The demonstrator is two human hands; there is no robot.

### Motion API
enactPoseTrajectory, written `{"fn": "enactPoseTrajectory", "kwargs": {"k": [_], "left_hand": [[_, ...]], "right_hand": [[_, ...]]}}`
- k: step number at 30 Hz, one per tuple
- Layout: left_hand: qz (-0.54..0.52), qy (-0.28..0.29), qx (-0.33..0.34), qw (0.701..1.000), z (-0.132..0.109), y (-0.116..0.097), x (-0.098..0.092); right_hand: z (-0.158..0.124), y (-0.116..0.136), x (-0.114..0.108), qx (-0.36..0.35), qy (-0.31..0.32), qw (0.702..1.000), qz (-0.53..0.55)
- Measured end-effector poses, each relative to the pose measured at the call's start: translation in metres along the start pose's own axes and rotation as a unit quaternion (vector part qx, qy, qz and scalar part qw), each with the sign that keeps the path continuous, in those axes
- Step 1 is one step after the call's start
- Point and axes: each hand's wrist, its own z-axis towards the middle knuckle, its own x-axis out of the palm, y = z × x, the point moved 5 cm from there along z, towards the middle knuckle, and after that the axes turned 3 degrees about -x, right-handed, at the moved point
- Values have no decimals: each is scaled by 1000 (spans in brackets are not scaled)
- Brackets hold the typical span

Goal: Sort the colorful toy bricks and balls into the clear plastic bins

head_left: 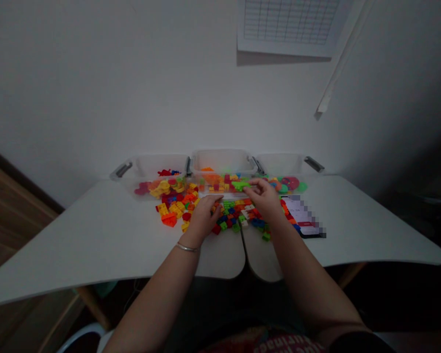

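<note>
My right hand (265, 197) pinches a bright green piece (239, 186) between thumb and fingers, above the front of the middle bin. Lower and to the left, my left hand (205, 215) reaches over a pile of coloured building blocks (176, 210), its fingers bent; whether something small is between them is too small to tell. Red, blue, green, white and orange blocks (230, 215) lie between the two hands on the white table (110, 230).
Three clear bins stand along the wall: the left bin (158, 164) holds yellow and red pieces, the middle bin (224, 159) orange and mixed ones, the right bin (279, 162) round coloured pieces. A tablet (303, 215) lies right of the blocks. A gap splits the table's front.
</note>
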Motion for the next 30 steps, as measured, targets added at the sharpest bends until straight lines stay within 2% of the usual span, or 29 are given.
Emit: {"fn": "enactPoseTrajectory", "kwargs": {"k": [4,7,13,18,23,30], "left_hand": [[22,35,10,999,-1,1,4],[33,48,14,998,-2,3,6],[51,78,37,995,-4,3,11],[77,107,53,990,-5,-1,15],[71,113,48,990,-4,-1,15],[59,120,45,990,-4,-1,14]], "right_hand": [[22,31,-19,-136,-88,978,-128],[37,37,-19,-183,-115,955,-204],[59,7,5,-108,-57,939,-322],[60,-1,19,-136,2,923,-361],[56,-5,20,-163,8,922,-351],[54,-3,15,-164,52,942,-287]]}}
